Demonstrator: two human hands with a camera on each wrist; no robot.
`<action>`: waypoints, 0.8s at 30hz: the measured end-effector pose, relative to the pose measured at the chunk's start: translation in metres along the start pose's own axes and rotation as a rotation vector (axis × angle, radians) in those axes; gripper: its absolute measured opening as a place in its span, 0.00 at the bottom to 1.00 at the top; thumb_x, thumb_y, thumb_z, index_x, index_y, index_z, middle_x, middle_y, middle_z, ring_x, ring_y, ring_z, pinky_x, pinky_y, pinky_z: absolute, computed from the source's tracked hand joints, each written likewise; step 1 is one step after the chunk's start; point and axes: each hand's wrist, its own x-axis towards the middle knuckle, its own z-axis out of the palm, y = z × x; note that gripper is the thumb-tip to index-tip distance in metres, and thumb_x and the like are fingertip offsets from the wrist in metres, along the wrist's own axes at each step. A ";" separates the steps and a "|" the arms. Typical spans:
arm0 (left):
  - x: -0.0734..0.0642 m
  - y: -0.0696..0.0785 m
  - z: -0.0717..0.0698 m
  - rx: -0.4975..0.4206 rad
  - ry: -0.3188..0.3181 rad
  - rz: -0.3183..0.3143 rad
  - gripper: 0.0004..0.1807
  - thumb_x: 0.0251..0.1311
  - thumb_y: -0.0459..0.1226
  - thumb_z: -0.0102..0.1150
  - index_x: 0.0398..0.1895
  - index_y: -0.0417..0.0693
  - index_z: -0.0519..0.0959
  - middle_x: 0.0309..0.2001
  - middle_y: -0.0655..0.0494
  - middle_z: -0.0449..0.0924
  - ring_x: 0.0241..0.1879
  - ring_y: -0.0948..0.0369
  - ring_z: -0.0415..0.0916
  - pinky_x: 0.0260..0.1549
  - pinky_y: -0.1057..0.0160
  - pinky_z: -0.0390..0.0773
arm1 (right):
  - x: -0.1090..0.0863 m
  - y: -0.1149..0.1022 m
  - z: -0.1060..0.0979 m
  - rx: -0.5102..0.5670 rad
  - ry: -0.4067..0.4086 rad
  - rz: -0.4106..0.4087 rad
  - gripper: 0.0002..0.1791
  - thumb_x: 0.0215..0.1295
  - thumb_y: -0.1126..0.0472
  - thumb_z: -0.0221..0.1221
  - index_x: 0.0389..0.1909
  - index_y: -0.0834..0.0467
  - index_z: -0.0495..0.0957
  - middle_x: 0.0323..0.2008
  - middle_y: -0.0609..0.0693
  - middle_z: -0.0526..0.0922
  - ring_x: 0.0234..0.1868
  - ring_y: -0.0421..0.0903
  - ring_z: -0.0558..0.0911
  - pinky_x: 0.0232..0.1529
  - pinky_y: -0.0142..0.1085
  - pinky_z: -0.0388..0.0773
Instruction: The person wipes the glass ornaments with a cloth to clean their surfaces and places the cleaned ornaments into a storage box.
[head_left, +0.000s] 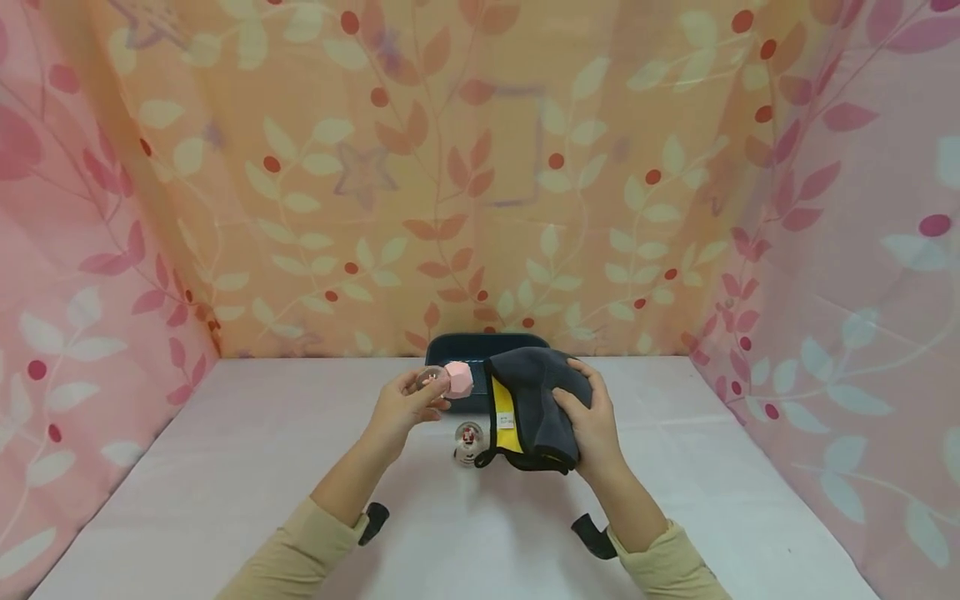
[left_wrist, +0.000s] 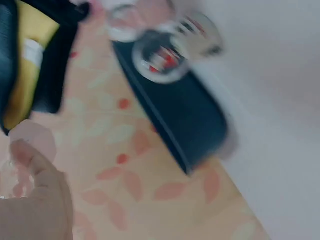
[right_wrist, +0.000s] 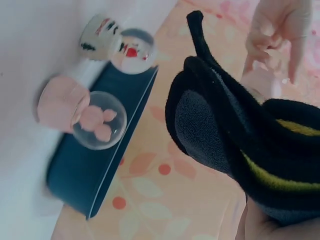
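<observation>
My left hand [head_left: 405, 408] grips a snow globe by its clear ball, its faceted pink base [head_left: 459, 379] pointing right toward the cloth. A folded dark grey cloth [head_left: 536, 392] with a yellow inner side and black edging is held in my right hand [head_left: 596, 417]. The cloth and the globe's base are close together; whether they touch I cannot tell. On the table below stands a snow globe with a white base [right_wrist: 100, 37] and a red-and-white figure inside. Beside it in the right wrist view is another globe with a pink base [right_wrist: 62, 104], hidden in the head view.
A dark blue bin [head_left: 487, 340] stands at the table's back, partly behind the cloth and left hand. The white tabletop [head_left: 262, 450] meets a patterned curtain [head_left: 420, 208] at the back and pink ones at both sides.
</observation>
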 end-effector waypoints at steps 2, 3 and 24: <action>0.013 -0.001 -0.004 0.005 0.006 0.002 0.23 0.64 0.38 0.62 0.59 0.37 0.70 0.40 0.54 0.80 0.32 0.59 0.78 0.31 0.68 0.76 | 0.002 -0.001 -0.004 -0.007 0.017 0.002 0.26 0.70 0.68 0.50 0.67 0.54 0.57 0.64 0.56 0.64 0.55 0.50 0.73 0.48 0.33 0.77; 0.020 -0.002 -0.006 0.012 0.009 0.000 0.24 0.64 0.38 0.61 0.60 0.38 0.70 0.40 0.54 0.80 0.31 0.60 0.78 0.31 0.68 0.75 | 0.002 -0.002 -0.006 -0.009 0.023 0.003 0.26 0.70 0.68 0.50 0.67 0.55 0.57 0.64 0.56 0.64 0.55 0.49 0.73 0.48 0.33 0.77; 0.111 -0.027 -0.009 0.162 0.044 -0.123 0.28 0.55 0.41 0.71 0.55 0.37 0.74 0.48 0.47 0.76 0.20 0.62 0.67 0.22 0.67 0.64 | 0.004 0.006 -0.021 -0.062 0.107 0.014 0.25 0.70 0.68 0.50 0.67 0.55 0.58 0.63 0.56 0.63 0.56 0.53 0.70 0.49 0.32 0.76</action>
